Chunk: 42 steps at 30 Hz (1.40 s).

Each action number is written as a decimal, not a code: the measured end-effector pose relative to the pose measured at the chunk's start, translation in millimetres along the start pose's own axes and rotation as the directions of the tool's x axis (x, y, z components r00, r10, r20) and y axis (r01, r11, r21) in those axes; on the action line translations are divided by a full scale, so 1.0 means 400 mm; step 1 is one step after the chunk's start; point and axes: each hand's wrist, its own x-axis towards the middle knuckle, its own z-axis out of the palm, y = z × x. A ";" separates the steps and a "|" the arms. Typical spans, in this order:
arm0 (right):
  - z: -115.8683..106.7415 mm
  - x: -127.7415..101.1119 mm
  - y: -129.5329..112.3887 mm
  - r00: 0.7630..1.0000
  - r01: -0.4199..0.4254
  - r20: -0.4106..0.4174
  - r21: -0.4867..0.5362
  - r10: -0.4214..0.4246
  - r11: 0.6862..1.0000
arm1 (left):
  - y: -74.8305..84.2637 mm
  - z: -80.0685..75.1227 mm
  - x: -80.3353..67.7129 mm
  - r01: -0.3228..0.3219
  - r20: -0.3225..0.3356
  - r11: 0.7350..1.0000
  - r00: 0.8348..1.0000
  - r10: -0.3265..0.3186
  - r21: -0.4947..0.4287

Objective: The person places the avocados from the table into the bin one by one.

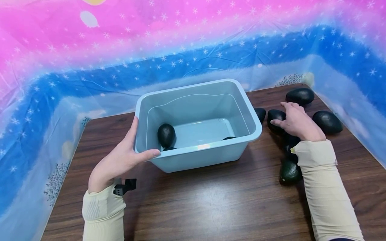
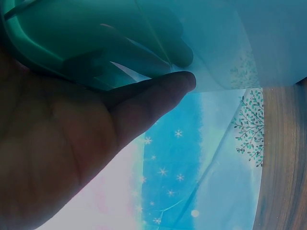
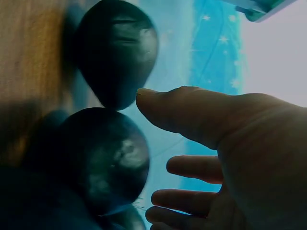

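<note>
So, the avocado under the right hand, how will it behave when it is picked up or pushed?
The avocado is egg-shaped with no flat side, so a push would probably make it roll or wobble. Its skin looks dark with a slight shine in the right wrist view, so it may be a little slippery. It looks firm, and the right hand spans it, so one hand should lift it.

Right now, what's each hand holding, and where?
Left hand grips the blue tub at its near-left rim corner. Right hand holds nothing, open over the avocados.
</note>
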 end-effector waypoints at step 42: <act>0.020 0.005 -0.001 1.000 0.016 0.009 0.061 -0.016 0.998 | -0.002 0.001 0.002 -0.031 0.015 0.998 0.999 0.032 -0.050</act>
